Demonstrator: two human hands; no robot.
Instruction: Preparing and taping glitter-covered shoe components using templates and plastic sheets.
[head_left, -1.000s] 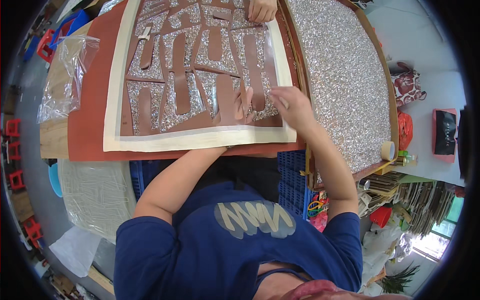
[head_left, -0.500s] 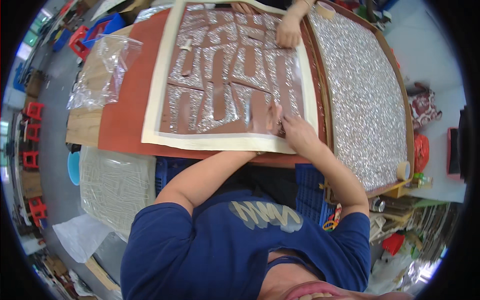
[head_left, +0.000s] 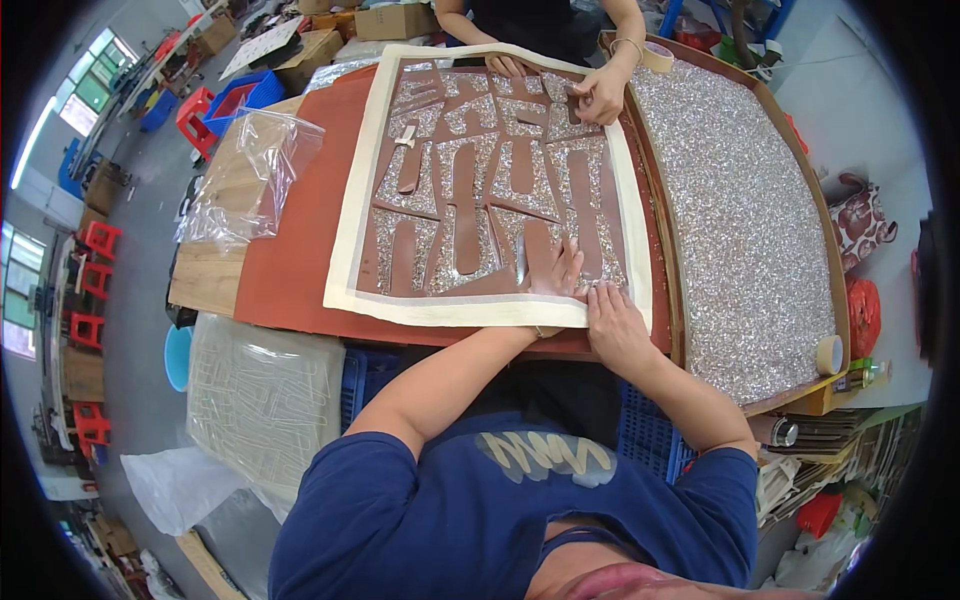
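A flat panel (head_left: 490,310) with a cream border lies before me, its silvery glitter surface partly covered by brown cut shapes (head_left: 467,215). My left hand (head_left: 556,270) rests flat near the panel's lower edge, fingers apart, on a brown piece. Just right of it, my right hand (head_left: 615,325) reaches over the cream border near the lower right corner. Its fingertips are bent and drawn together at the surface; anything between them is too small to make out. At the far edge, another person's hand (head_left: 602,95) pinches at a brown piece, and their other hand (head_left: 505,66) touches the border.
Under the panel spreads a reddish-brown sheet (head_left: 290,210). A glitter-filled tray (head_left: 735,220) stands at the right, with tape rolls (head_left: 829,355) on its rim. Clear plastic bags (head_left: 265,170) lie at the left. Below are a plastic-covered stack (head_left: 262,390) and a blue crate (head_left: 645,435).
My right hand has drawn back from beside my left fingers to the cream border. My left hand stays on the panel. The view has shifted, showing more of the other person.
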